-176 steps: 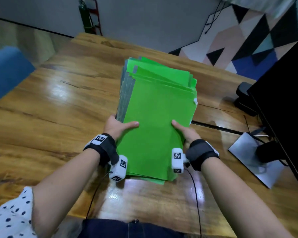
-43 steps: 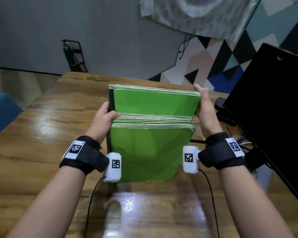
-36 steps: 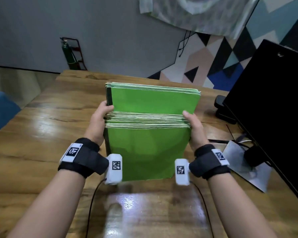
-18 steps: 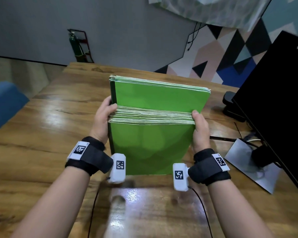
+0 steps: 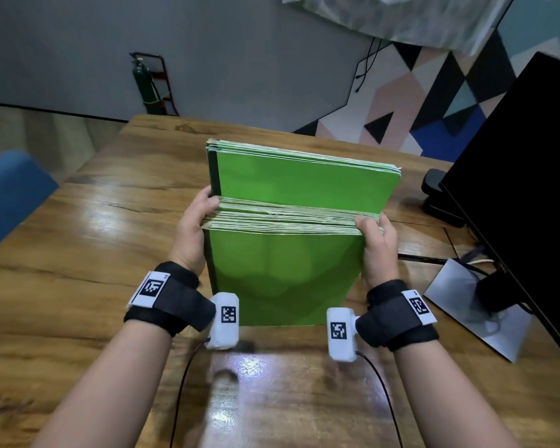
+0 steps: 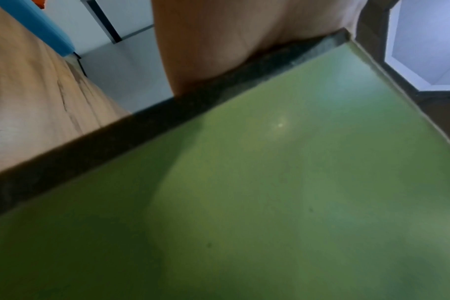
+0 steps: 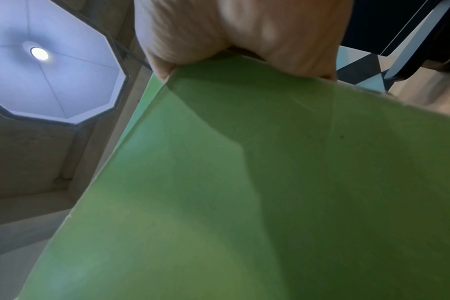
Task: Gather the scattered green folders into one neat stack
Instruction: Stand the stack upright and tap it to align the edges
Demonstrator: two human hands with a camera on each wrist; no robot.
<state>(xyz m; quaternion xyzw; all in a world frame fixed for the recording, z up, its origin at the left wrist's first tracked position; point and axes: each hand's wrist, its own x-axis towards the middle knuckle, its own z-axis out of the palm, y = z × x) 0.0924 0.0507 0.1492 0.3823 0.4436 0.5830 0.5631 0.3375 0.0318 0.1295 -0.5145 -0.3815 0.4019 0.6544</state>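
The green folders [image 5: 288, 276] stand upright on their lower edges on the wooden desk [image 5: 78, 270], gathered into one block whose rear folders rise higher than the front ones, much as they did half a second ago. The left hand [image 5: 193, 231] grips the block's left edge with its fingers curled over the front folders' tops, and the right hand [image 5: 377, 247] clasps the right edge. About a second back, that right hand was raised, flat against the taller rear folders; now it sits lower, level with the left.
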